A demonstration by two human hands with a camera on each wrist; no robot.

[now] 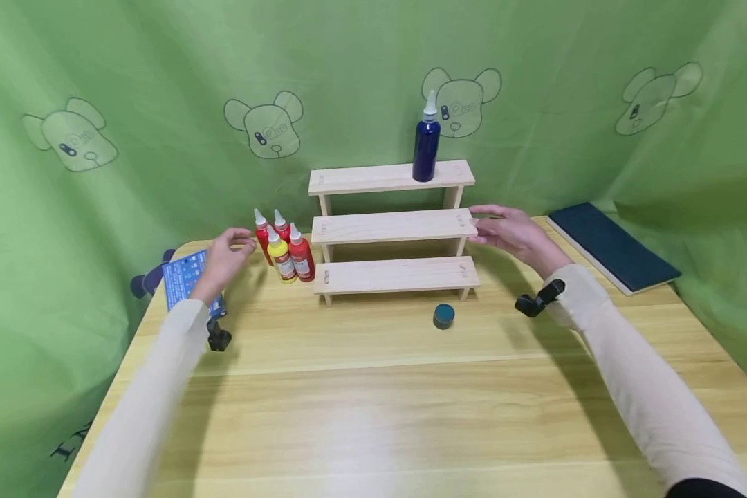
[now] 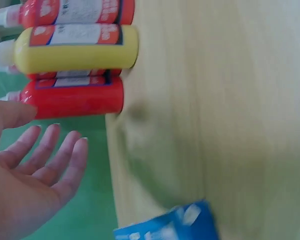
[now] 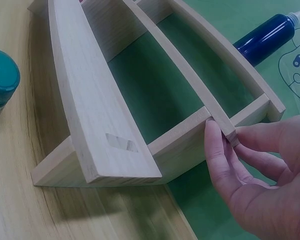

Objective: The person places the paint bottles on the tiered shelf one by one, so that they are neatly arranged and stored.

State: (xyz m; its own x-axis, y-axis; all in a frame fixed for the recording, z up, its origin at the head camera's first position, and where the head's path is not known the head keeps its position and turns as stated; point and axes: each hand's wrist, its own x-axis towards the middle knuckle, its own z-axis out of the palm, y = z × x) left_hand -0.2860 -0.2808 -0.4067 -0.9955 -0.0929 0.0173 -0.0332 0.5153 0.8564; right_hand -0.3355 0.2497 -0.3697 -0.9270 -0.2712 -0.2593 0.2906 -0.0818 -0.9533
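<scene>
My left hand (image 1: 224, 259), fingers apart and loosely bent, is beside a cluster of squeeze bottles left of the wooden shelf. In the left wrist view its thumb overlaps the shoulder of the nearest red bottle (image 2: 75, 97). A yellow bottle (image 1: 283, 259) and a red bottle (image 1: 301, 256) stand at the cluster's front, with two red ones behind. With thumb and fingers, my right hand (image 1: 515, 235) pinches the right end of the middle step of the three-step wooden shelf (image 1: 392, 226). A dark blue bottle (image 1: 426, 151) with a white nozzle stands upright on the top step.
A small teal-lidded jar (image 1: 444, 316) sits before the shelf's bottom step. Under my left wrist lies a blue printed packet (image 1: 187, 277). A dark green book (image 1: 613, 245) lies at the right. The green curtain (image 1: 361, 76) hangs behind the table (image 1: 373, 408).
</scene>
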